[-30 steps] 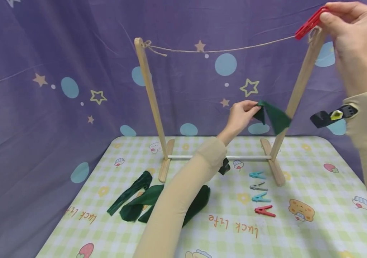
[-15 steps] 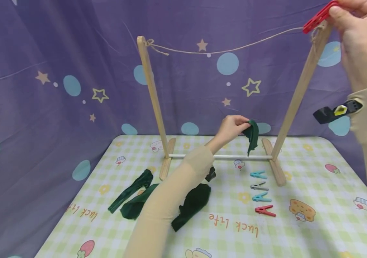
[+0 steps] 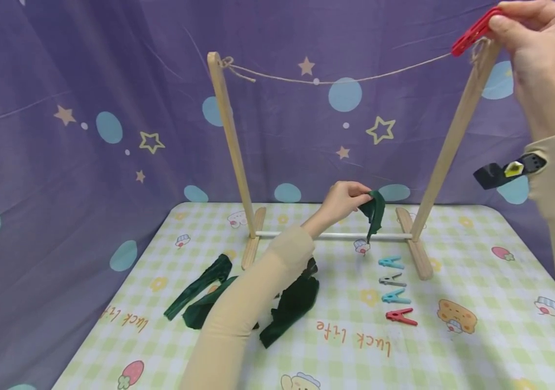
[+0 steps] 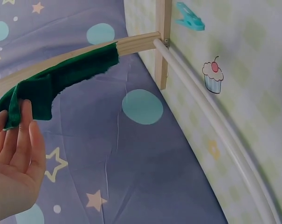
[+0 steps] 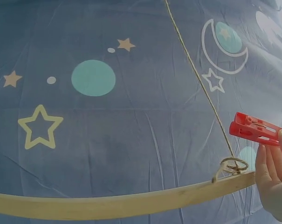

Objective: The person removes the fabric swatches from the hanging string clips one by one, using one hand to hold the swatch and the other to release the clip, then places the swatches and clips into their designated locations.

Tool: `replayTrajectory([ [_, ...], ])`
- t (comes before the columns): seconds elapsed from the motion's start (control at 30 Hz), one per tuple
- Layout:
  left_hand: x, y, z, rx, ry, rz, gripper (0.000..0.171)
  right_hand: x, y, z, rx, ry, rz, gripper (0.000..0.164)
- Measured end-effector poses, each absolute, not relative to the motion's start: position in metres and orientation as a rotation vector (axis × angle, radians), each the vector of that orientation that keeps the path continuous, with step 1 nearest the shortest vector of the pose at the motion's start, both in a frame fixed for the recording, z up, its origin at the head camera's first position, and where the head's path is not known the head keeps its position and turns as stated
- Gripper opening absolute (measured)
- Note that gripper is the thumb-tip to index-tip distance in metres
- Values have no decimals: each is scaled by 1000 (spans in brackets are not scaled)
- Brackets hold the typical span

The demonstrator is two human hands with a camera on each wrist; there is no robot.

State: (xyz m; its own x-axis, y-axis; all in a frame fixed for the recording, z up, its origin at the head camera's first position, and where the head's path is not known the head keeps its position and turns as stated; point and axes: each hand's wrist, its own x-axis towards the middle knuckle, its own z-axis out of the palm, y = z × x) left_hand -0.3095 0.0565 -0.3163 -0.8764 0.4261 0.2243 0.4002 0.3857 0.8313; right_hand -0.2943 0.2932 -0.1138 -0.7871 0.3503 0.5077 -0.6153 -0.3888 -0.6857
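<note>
My left hand (image 3: 340,205) pinches a dark green strip of cloth (image 3: 376,208), which hangs down from the fingertips between the posts of a wooden stand. In the left wrist view, the thumb and fingers grip one end of the same cloth (image 4: 80,70). High at the right, my right hand (image 3: 543,51) holds a red clothespin (image 3: 475,32) by its handle end. Its tip lies right at the string (image 3: 355,80), beside the knot on the right post (image 3: 463,130). Seen from the right wrist, the clothespin (image 5: 256,128) stands close above the knot.
Several clothespins lie in a column on the checked tablecloth (image 3: 492,336): a red one (image 3: 401,316), a grey one (image 3: 392,279) and teal ones. More green cloth pieces (image 3: 293,303) lie under and beside my left forearm. A white rod (image 3: 341,236) joins the stand's feet.
My left hand has moved down and left with the green cloth, which now droops instead of spreading out to the right. The right hand keeps the clothespin near the post with only small shifts.
</note>
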Motion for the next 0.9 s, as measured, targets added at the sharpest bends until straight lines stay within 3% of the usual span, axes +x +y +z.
replayTrajectory([
  [0.3, -305, 42, -319, 722, 2626, 1426, 20, -283, 286, -138, 385, -1324, 2184, 21],
  [0.9, -296, 10, -327, 653, 2599, 1272, 14, -256, 271, -226, 477, -1732, 2051, 23],
])
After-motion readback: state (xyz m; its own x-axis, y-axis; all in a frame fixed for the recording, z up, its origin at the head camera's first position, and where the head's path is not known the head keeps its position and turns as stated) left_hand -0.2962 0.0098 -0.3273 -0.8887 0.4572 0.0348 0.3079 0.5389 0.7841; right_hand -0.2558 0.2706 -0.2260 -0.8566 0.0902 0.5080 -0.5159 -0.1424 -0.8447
